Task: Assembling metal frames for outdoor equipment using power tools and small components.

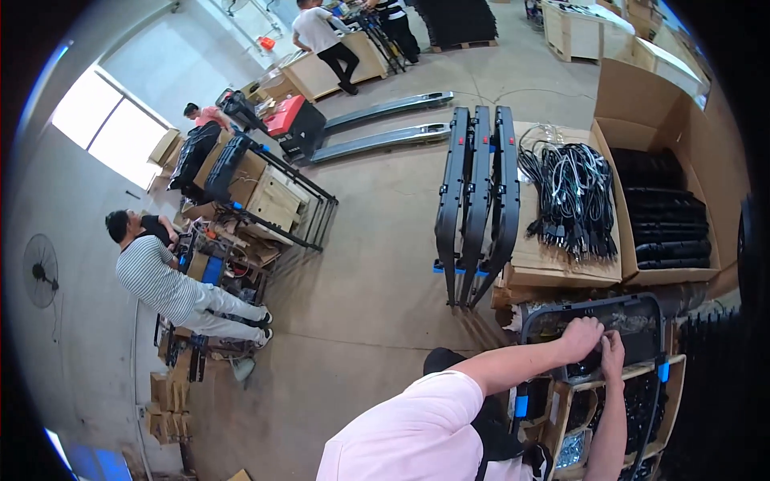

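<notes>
1. Black frame, rounded at its corners, lies right under your fingers, its top bar just beyond them and its side bars to either side.
2. Far to the left of your fingers, across the floor, a person in a striped shirt stands beside a cluttered bench.
3. Well beyond your fingers, and to the left, sits a red pallet truck with two long metal forks.
4. Nearer, left of and beyond your fingers, three standing frames are lined up side by side.
5. Directly beyond your fingers, a heap of black and grey cables lies on cardboard.
6. Your left hand has its fingers bent downward, close together, over the frame's inside.
7. Your right hand meets it, fingertips drawn in near the thumb; whether either hand has hold of a small part, you cannot tell from here.
8. Beyond and right of your fingers, an open carton holds a row of black parts.
</notes>
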`<state>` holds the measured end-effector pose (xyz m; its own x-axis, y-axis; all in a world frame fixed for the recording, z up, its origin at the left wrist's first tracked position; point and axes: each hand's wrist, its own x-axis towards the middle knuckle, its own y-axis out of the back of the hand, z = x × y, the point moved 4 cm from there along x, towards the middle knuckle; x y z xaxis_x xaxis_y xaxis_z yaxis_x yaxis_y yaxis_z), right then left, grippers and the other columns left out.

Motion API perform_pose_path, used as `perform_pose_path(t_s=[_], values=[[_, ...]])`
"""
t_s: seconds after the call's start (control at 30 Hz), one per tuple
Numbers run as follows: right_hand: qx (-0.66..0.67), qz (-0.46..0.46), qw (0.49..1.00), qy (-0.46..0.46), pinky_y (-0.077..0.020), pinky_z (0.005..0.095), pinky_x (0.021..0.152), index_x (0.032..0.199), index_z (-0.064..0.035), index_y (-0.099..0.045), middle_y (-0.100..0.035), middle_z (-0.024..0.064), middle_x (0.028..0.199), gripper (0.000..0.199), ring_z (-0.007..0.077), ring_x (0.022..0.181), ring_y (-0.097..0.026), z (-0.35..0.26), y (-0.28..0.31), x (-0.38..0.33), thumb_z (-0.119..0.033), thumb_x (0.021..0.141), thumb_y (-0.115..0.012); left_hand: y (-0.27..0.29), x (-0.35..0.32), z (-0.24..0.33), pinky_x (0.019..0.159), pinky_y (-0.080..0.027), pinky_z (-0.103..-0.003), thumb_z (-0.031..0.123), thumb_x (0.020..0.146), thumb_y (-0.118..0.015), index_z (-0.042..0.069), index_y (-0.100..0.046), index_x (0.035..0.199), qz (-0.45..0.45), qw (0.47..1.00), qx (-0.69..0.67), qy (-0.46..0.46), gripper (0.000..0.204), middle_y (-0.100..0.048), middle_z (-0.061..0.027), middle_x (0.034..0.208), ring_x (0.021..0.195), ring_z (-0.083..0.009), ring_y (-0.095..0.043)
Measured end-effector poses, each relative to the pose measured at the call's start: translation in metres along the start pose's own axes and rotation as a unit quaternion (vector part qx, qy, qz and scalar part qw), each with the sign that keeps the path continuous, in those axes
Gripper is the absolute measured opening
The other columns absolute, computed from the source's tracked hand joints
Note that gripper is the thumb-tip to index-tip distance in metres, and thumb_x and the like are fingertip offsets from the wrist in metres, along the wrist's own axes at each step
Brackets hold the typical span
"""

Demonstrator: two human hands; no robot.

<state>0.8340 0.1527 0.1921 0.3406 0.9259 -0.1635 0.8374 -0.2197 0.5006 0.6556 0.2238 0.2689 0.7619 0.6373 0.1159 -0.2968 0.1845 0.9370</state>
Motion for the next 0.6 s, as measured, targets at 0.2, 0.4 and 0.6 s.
perform_pose_path(t_s=[0.2, 0.4, 0.6], values=[[0.058, -0.043, 0.996, -0.047, -0.0536, 0.0322, 0.08, 0.118, 0.0006, -0.062, -0.067, 0.0071, 0.102, 0.018, 0.0132, 0.091, -0.062, -0.018, -0.014, 0.015, -0.011, 0.105, -0.056, -0.008, 0.001, 0.001, 0.089, -0.045, -0.038, 0.02, 0.09, -0.063, 0.008, -0.069, 0.105, 0.065, 0.992, 0.033, -0.101, 0.02, -0.062, -0.0086, 0.106, 0.105, -0.0253, -0.058], [0.069, -0.021, 0.994, -0.077, -0.0548, 0.0313, 0.086, 0.124, 0.0011, -0.06, -0.066, 0.0088, 0.109, 0.022, 0.0144, 0.096, -0.063, 0.002, -0.006, 0.01, -0.01, 0.105, -0.055, -0.025, 0.005, 0.002, 0.087, -0.044, -0.037, 0.024, 0.095, -0.058, 0.009, -0.07, 0.102, 0.066, 0.987, 0.062, -0.136, 0.02, -0.063, -0.0077, 0.104, 0.104, -0.0241, -0.058], [0.065, 0.001, 0.997, -0.034, -0.0552, 0.0363, 0.089, 0.127, 0.0012, -0.058, -0.067, 0.0136, 0.118, 0.029, 0.021, 0.099, -0.066, 0.013, 0.008, 0.0, -0.009, 0.1, -0.061, -0.03, 0.015, 0.005, 0.086, -0.044, -0.038, 0.025, 0.096, -0.058, 0.01, -0.073, 0.095, 0.056, 0.984, 0.081, -0.149, 0.021, -0.064, -0.0072, 0.1, 0.101, -0.0241, -0.058]])
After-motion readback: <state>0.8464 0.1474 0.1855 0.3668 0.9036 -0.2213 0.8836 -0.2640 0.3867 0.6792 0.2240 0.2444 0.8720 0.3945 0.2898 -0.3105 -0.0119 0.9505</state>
